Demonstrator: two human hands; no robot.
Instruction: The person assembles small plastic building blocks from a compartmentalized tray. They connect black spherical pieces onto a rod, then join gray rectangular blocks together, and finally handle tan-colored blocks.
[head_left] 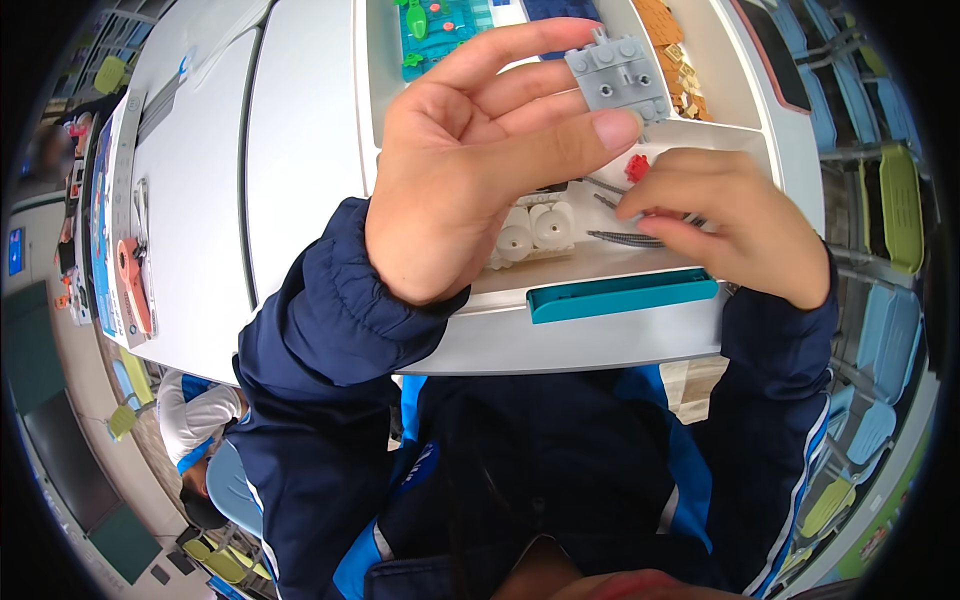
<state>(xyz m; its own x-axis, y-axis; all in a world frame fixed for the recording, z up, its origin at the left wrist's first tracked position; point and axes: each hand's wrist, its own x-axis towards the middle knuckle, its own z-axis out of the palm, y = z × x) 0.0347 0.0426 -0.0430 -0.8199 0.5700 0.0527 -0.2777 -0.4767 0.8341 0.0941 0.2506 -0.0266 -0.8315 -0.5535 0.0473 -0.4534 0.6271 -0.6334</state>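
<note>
Raised over the tray, my left hand (440, 190) is closed on a grey building-brick assembly (618, 78), gripped between thumb and fingertips. Studs and small pegs show on its face. Lower down at the right, my right hand (735, 205) reaches into the front compartment with its fingers bent and thumb close to the index finger. Whatever is between those fingertips is mostly hidden. Dark grey ribbed pieces (625, 239) lie by the fingertips, and a small red piece (637, 168) is just beyond them. White round-cupped pieces (533, 232) sit left of these, partly behind my left wrist.
The white divided tray (745, 140) holds teal and green pieces (430, 45), blue pieces (560, 10) and orange-tan pieces (670, 60) in its far compartments. A teal bar (620, 294) runs along its front wall. An orange-handled tool (132, 285) lies at the table's left end.
</note>
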